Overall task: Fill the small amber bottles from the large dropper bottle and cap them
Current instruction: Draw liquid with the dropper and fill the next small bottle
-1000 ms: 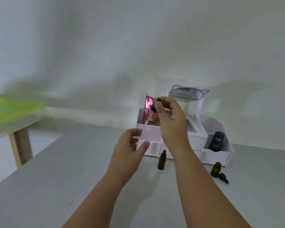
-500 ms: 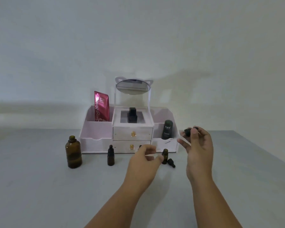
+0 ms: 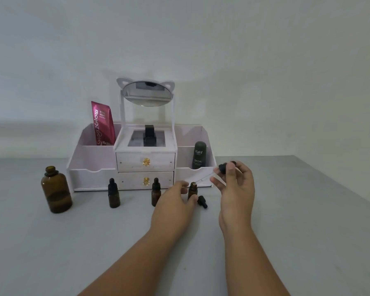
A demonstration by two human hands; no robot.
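The large amber bottle (image 3: 57,190) stands uncapped at the left of the grey table. Two capped small amber bottles (image 3: 113,194) (image 3: 155,192) stand in front of the organizer. A third small bottle (image 3: 193,190) is uncapped, and my left hand (image 3: 176,201) holds it with thumb and fingers round its base. Its black cap (image 3: 202,201) lies just to the right on the table. My right hand (image 3: 235,184) pinches the large dropper (image 3: 222,168) by its black bulb. The glass tube slants down-left with its tip at the mouth of the uncapped small bottle.
A white cosmetic organizer (image 3: 94,167) with two drawers and a cat-ear mirror (image 3: 147,92) stands behind the bottles. It holds a pink pouch (image 3: 102,122), a black bottle (image 3: 150,136) and a dark green tube (image 3: 199,154). The table's right edge (image 3: 329,180) runs diagonally.
The view settled on the table front. My left hand reached forward and took hold of the uncapped small bottle. My right hand brought the dropper tip down to its mouth.
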